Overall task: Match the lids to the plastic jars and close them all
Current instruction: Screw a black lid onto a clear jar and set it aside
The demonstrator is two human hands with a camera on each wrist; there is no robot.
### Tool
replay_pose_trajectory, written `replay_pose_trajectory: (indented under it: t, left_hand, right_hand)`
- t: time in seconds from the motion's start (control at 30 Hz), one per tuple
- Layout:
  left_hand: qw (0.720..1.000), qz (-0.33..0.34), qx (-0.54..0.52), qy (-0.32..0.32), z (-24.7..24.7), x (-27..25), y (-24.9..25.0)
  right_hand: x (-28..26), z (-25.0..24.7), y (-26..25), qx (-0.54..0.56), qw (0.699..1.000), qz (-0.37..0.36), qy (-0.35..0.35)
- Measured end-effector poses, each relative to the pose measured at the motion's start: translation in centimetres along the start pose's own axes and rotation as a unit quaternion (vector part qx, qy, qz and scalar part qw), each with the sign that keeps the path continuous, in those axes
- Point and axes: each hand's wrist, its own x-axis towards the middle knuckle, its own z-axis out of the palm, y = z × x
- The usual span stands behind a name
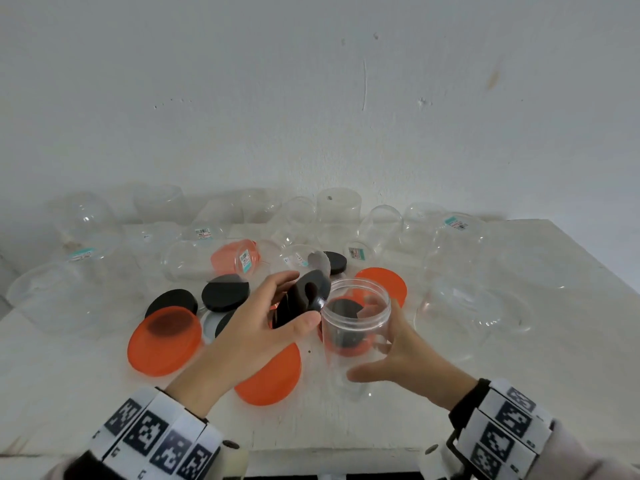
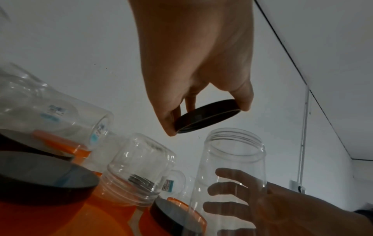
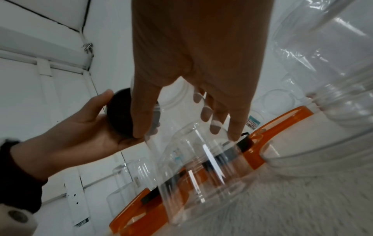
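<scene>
step: we judge this as lid-to-jar matching, one pair in hand, lid not yet on
left hand (image 1: 263,318): fingers and thumb curled round a small black lid (image 2: 207,115), held tilted just up and left of the jar mouth, not touching it
right hand (image 1: 398,355): fingers wrapped round the wall of a narrow clear jar (image 1: 356,327), upright, mouth open; we can't tell if its base rests on the white table (image 1: 502,393) or is lifted
next move: we'd say level the lid, centre it over the threaded neck (image 2: 235,135), lower, then twist while the right hand keeps the jar from turning
fit: lid looks close to the mouth in width, our guess only
rest: loose black lids (image 1: 225,292) and orange lids (image 1: 164,341) lie flat near the hands; clear jars (image 1: 337,206) crowd the back by the wall, none visibly capped
hard to see: lid's inner thread hidden; clear jars overlap so no count; right wrist view is motion-blurred at the jar; sticker text unreadable
</scene>
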Motion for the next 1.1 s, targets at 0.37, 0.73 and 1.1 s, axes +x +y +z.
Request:
replay_pose_trajectory:
  t: [0.37, 0.73, 1.1]
  left_hand:
    - [0.993, 0.060, 0.096, -0.037, 1.9, 0.2, 1.5]
    - [0.974, 0.112, 0.186, -0.060, 3.9, 0.7, 2.1]
    - [0.975, 0.099, 0.189, -0.066, 4.4, 1.1, 2.2]
  right_hand:
    - [-0.2, 0.1, 1.1, -0.056, 0.998, -0.026, 0.000]
    - [-0.2, 0.0, 1.3, -0.074, 0.997, -0.030, -0.007]
    - [-0.2, -0.2, 1.5, -0.091, 0.995, -0.019, -0.029]
